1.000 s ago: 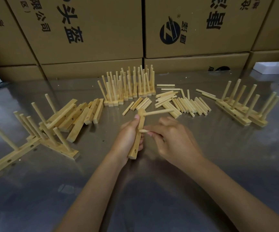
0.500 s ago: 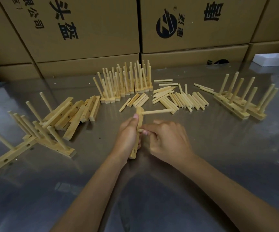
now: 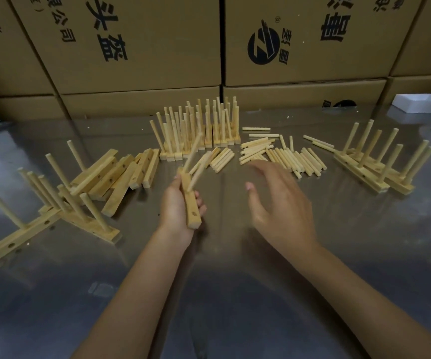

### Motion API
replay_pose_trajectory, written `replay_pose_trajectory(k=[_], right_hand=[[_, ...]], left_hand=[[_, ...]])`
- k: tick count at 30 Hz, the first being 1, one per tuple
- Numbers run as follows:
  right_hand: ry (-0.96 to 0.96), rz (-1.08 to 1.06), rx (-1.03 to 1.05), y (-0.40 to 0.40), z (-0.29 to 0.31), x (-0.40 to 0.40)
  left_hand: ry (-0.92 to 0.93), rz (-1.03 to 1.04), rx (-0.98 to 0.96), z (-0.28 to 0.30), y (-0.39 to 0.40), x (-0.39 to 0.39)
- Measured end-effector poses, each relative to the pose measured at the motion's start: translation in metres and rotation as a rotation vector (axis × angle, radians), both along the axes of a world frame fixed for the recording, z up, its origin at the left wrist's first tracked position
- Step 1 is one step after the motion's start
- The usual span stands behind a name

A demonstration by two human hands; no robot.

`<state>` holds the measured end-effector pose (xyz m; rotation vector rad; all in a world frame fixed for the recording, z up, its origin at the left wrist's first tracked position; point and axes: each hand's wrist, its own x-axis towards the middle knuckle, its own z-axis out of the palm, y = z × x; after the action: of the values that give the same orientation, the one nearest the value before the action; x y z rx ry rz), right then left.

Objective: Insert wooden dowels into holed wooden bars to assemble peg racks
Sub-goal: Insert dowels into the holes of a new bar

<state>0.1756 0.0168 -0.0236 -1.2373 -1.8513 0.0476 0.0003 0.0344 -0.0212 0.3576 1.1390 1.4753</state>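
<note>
Reaching right hand (image 3: 280, 203), fingers apart, toward dowels (image 3: 284, 156); second peg seated, left hand (image 3: 180, 206) fingers clamped on bar (image 3: 190, 203); we need third.

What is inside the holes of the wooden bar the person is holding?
Two dowels stand in the upper holes of the bar. One lower hole is empty. The left hand hides part of the bar.
</note>
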Motion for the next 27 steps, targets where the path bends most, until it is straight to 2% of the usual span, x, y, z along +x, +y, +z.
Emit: replay_pose_trajectory(k=[3,6,10,13,22,27], right_hand=[[-0.067,0.019,-0.196,0.020,-0.012,-0.004],[-0.296,0.088,-0.345,0.057,-0.016,-0.015],[-0.399,0.074,-0.511,0.102,-0.009,-0.037],[-0.438,0.023,-0.461,0.113,-0.011,-0.047],[-0.231,0.049,-0.254,0.076,-0.024,-0.027],[-0.414,0.074,-0.371,0.071,-0.017,-0.034]], left_hand=[[-0.169,0.015,0.014,0.003,0.001,-0.012],[-0.194,-0.022,0.036,0.003,0.001,-0.015],[-0.199,-0.045,0.041,0.003,0.000,-0.016],[-0.203,-0.046,0.033,0.003,0.001,-0.016],[-0.164,-0.057,0.023,0.000,0.003,-0.014],[-0.127,-0.064,0.040,-0.001,0.002,-0.012]])
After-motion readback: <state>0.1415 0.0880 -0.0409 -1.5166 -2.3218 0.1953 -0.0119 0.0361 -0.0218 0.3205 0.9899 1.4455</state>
